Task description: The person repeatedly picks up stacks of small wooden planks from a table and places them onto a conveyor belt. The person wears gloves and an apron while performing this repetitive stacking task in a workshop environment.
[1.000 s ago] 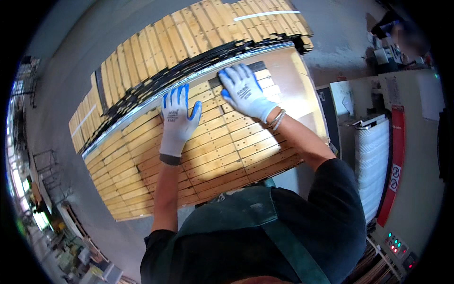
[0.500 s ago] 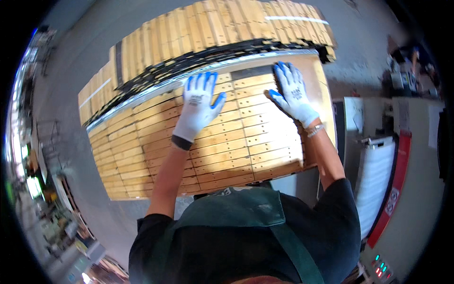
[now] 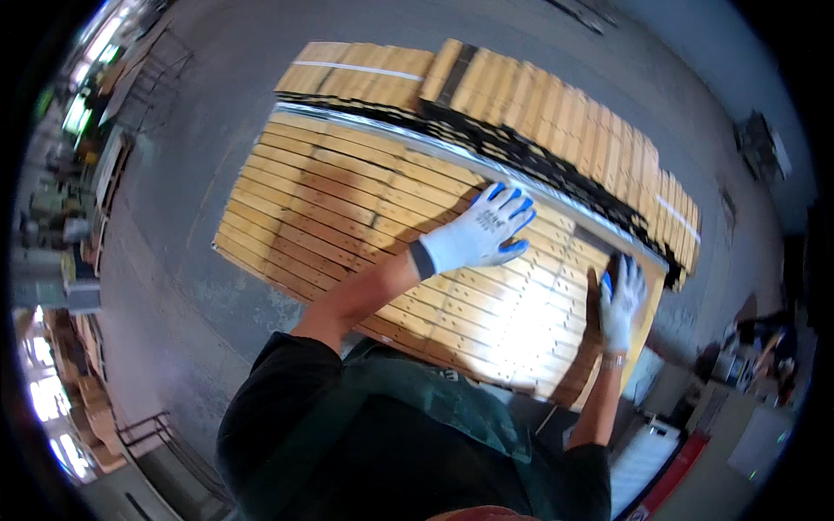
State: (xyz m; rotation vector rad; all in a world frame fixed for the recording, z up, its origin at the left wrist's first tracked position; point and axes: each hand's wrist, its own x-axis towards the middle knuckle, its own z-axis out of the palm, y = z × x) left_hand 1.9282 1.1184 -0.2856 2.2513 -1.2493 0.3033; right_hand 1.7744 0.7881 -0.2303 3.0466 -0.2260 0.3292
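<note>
nearest, a dark green apron point(image 3: 443, 404) over a black short-sleeved shirt point(image 3: 282, 391) leans up to the near edge of the drilled wooden slats point(image 3: 339, 208), which lie in close rows on a board before the person. a pale bracelet point(image 3: 613, 359) circles the right wrist. the right hand point(image 3: 623, 300), in a white glove with blue fingertips, lies near the board's right border, fingers extended, thumb a little apart, gripping nothing visible. the left hand point(image 3: 485, 230), gloved alike, rests palm down over the far rows, fingers spread wide, nothing in its grasp. between the hands and the far rim sits a dark slat point(image 3: 594, 239). beyond run a silvery metal rail point(image 3: 486, 162), then a stack of upright-set slats point(image 3: 539, 95) with white straps point(image 3: 356, 69), and the grey floor point(image 3: 217, 130).
</note>
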